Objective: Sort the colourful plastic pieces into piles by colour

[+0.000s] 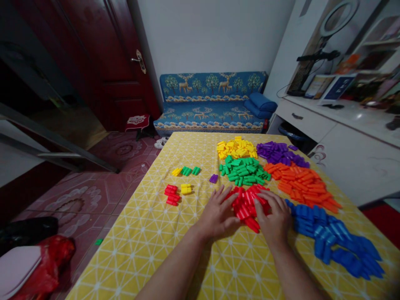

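Note:
A pile of red plastic pieces [246, 202] lies near the middle of the yellow patterned tablecloth [150, 246]. My left hand [217, 214] rests against the pile's left side, fingers spread. On the right side my right hand [273, 214] touches the pile with its fingers apart and curved over the edge. Behind the red pile is a green pile [245, 171], with a yellow pile [236, 148] beyond it. Purple pieces [281, 153], orange pieces [301, 184] and blue pieces [334, 237] form piles to the right.
Left of the piles sit small groups of red pieces [171, 194], yellow pieces [186, 188], green pieces [186, 171] and a purple piece [213, 178]. A blue patterned sofa [206, 112] stands past the table, and a white cabinet [353, 137] at the right.

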Available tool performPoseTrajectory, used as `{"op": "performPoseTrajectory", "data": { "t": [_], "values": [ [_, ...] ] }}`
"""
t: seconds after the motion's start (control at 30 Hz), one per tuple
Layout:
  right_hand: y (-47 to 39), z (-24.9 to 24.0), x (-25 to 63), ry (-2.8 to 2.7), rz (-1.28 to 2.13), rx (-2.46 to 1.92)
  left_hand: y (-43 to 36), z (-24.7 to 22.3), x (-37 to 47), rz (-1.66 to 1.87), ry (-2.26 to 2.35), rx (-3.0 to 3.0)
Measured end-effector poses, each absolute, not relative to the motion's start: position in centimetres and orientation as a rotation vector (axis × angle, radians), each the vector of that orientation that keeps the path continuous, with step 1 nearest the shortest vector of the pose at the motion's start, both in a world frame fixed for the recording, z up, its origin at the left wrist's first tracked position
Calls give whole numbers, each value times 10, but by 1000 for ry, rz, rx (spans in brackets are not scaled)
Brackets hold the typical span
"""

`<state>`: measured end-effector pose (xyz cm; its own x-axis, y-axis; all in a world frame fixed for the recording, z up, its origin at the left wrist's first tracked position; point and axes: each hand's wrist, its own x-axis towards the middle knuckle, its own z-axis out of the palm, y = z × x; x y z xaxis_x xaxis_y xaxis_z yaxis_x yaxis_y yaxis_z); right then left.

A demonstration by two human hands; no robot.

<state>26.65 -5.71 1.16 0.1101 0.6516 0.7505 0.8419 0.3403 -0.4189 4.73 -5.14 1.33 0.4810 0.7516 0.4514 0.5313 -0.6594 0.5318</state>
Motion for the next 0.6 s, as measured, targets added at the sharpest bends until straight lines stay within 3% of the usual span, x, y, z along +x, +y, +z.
{"op": "performPoseTrajectory", "data": {
  "t": [0.2,0.4,0.6],
  "values": [
    [-75,27,218,-1710,-62,-1164,-31,8,11,1457,1852,2117],
    [-74,15,139,-1944,337,-1148,-24,-4,-8,1354,2046,2001],
    [-53,-12,118,-1793,383,-1228,-26,1,-6,1277,2176,1999]
  ]
}}
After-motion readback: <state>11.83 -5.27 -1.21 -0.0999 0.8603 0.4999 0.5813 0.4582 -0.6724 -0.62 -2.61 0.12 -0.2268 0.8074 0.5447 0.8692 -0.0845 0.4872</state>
